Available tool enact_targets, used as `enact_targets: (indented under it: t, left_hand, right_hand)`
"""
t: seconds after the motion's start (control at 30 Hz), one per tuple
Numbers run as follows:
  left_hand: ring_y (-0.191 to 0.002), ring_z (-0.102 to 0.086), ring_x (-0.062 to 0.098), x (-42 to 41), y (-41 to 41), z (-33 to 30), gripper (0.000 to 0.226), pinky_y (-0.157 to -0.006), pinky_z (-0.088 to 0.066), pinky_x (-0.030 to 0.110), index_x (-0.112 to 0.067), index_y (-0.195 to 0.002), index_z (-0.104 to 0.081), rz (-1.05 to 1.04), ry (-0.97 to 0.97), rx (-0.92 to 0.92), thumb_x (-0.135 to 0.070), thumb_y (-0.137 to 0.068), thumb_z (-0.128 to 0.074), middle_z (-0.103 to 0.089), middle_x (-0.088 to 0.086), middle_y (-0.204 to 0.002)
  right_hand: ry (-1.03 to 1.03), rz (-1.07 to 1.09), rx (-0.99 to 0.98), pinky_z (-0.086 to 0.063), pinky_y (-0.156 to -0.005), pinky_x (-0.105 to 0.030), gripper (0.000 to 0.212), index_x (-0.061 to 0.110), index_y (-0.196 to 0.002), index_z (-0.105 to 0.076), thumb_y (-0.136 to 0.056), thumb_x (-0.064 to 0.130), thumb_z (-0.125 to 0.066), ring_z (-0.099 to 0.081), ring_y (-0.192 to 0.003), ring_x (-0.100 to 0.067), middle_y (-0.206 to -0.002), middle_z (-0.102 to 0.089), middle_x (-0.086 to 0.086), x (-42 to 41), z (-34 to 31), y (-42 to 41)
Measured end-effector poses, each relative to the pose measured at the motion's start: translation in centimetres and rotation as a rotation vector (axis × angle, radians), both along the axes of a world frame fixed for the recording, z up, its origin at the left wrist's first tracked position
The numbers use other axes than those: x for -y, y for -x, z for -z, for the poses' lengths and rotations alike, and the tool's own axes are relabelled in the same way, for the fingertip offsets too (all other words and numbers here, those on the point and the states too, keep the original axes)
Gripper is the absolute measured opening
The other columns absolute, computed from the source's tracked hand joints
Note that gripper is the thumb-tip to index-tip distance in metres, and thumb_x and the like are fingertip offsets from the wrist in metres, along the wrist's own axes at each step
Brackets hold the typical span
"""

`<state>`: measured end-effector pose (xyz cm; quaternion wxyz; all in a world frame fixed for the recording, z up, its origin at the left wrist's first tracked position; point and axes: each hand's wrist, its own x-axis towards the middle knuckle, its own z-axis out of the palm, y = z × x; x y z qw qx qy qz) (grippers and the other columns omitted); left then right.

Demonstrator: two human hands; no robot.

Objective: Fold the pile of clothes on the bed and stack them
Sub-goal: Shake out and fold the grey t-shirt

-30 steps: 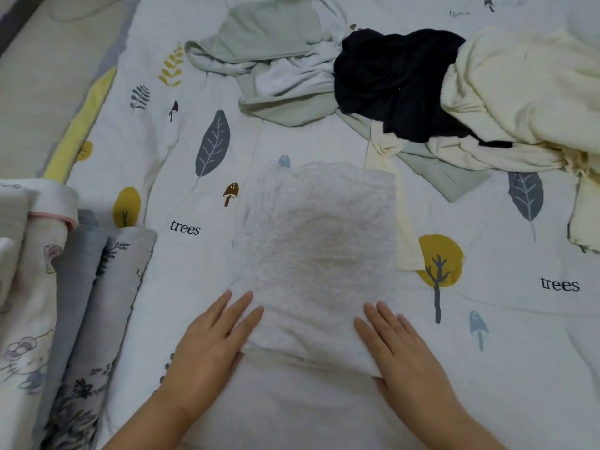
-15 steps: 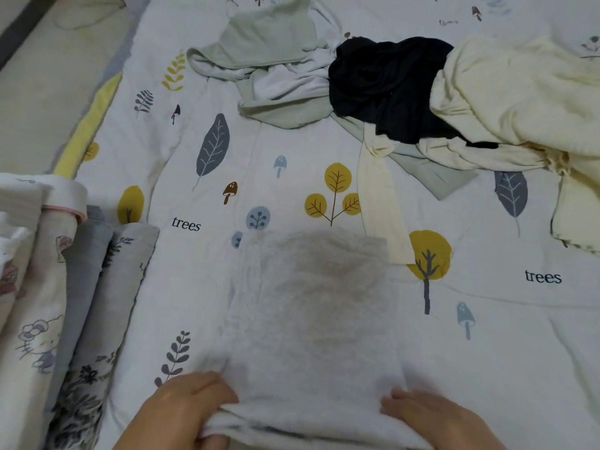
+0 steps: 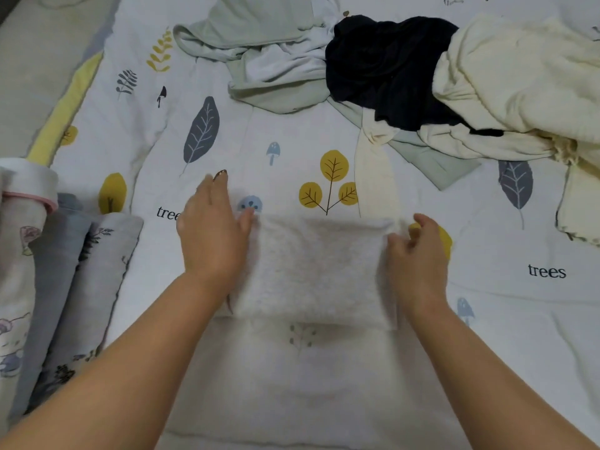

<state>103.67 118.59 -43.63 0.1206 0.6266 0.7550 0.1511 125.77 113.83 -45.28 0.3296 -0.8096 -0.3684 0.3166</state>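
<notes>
Here, a light grey garment, folded into a compact rectangle, lies on the printed bed cover in front of the person. The left hand lies at the garment's left edge with fingers straight and relaxed, thumb touching the far left corner. The right hand is at the right edge, its fingers curled in a pinch at the far right corner, though motion blur hides how firmly. Beyond, an unfolded pile holds a pale green piece, a black garment and a cream one. A stack of folded clothes lies at the left.
</notes>
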Motion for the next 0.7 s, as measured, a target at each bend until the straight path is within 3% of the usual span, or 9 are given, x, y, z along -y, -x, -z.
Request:
enact_targets:
  t: [0.1,0.2,0.23,0.33,0.4,0.47,0.53,0.6,0.7]
  left_hand:
    - [-0.135,-0.033,0.033,2.9,-2.2,1.4,0.055,-0.107,-0.023,0.054,-0.009,-0.141,-0.036,0.326,-0.186,-0.138,-0.030,-0.091,-0.041,-0.034,0.018,-0.148]
    - [-0.137,-0.032,0.029,5.9,-1.6,3.9,0.056,-0.109,-0.015,0.049,-0.019,-0.143,-0.034,0.757,-0.069,-0.266,-0.039,-0.091,-0.033,-0.033,0.010,-0.148]
    - [-0.135,-0.038,0.030,6.0,-0.2,4.8,0.055,-0.108,-0.017,0.048,-0.019,-0.142,-0.036,0.805,-0.017,-0.309,-0.043,-0.092,-0.031,-0.036,0.010,-0.147]
    - [-0.135,-0.035,0.035,5.0,4.5,6.2,0.059,-0.107,-0.024,0.050,-0.014,-0.140,-0.037,0.620,0.093,-0.354,-0.048,-0.096,-0.016,-0.033,0.014,-0.148]
    - [-0.143,-0.016,0.032,4.3,6.9,5.9,0.059,-0.111,-0.012,0.056,-0.015,-0.148,-0.023,0.247,0.226,-0.361,-0.044,-0.097,-0.018,-0.019,0.013,-0.155]
    - [-0.134,-0.026,0.040,3.9,7.5,5.0,0.052,-0.107,-0.018,0.055,-0.004,-0.140,-0.036,0.010,0.231,-0.294,-0.032,-0.096,-0.030,-0.034,0.023,-0.144]
    - [-0.114,-0.044,0.042,4.0,6.7,4.3,0.040,-0.097,-0.028,0.047,0.003,-0.121,-0.050,-0.064,0.104,-0.133,-0.023,-0.093,-0.038,-0.052,0.027,-0.120]
    - [-0.108,-0.049,0.040,4.3,4.9,3.6,0.039,-0.093,-0.034,0.043,0.000,-0.122,-0.051,-0.172,0.135,0.096,-0.025,-0.093,-0.042,-0.056,0.023,-0.115]
    - [-0.101,-0.054,0.030,4.9,2.4,3.1,0.051,-0.081,-0.043,0.037,-0.007,-0.119,-0.047,-0.256,0.280,0.338,-0.047,-0.088,-0.047,-0.058,0.008,-0.109]
  right_hand:
    - [-0.086,-0.203,0.324,-0.023,-0.112,-0.044,0.058,0.007,-0.145,-0.030,-0.091,0.017,-0.047,-0.026,-0.139,-0.028,-0.150,-0.031,-0.016,1.4,0.3,2.6]
    - [-0.053,-0.684,0.655,-0.023,-0.103,-0.059,0.059,0.011,-0.141,-0.040,-0.087,0.034,-0.036,-0.032,-0.137,-0.032,-0.147,-0.036,-0.016,3.8,1.9,4.7]
    - [0.067,-0.798,0.695,-0.018,-0.106,-0.060,0.060,0.018,-0.144,-0.031,-0.088,0.042,-0.031,-0.025,-0.140,-0.030,-0.152,-0.027,-0.010,4.2,2.5,4.5]
    - [0.283,-0.846,0.729,0.011,-0.110,-0.056,0.060,0.036,-0.136,0.026,-0.094,0.056,-0.011,0.036,-0.132,-0.015,-0.145,0.034,0.012,4.4,4.7,2.0]
    - [0.274,-0.802,0.717,0.017,-0.108,-0.051,0.059,0.037,-0.132,0.032,-0.093,0.055,-0.008,0.044,-0.126,-0.011,-0.136,0.044,0.014,4.3,5.2,0.8]
    - [0.210,-0.720,0.648,0.008,-0.112,-0.048,0.064,0.032,-0.143,0.016,-0.096,0.048,-0.024,0.028,-0.139,-0.016,-0.147,0.032,0.008,4.3,4.3,1.0]
    - [0.078,-0.472,0.494,-0.018,-0.112,-0.045,0.065,0.016,-0.149,-0.019,-0.094,0.032,-0.048,-0.015,-0.143,-0.031,-0.157,-0.010,-0.010,4.2,3.2,1.3]
    - [0.057,-0.225,0.281,-0.033,-0.102,-0.040,0.060,0.010,-0.142,-0.033,-0.089,0.024,-0.056,-0.038,-0.128,-0.030,-0.141,-0.038,-0.012,4.0,2.2,1.4]
    - [0.183,-0.115,0.045,-0.041,-0.089,-0.037,0.047,0.014,-0.129,-0.042,-0.087,0.030,-0.057,-0.053,-0.113,-0.027,-0.121,-0.057,-0.005,3.2,1.6,1.4]
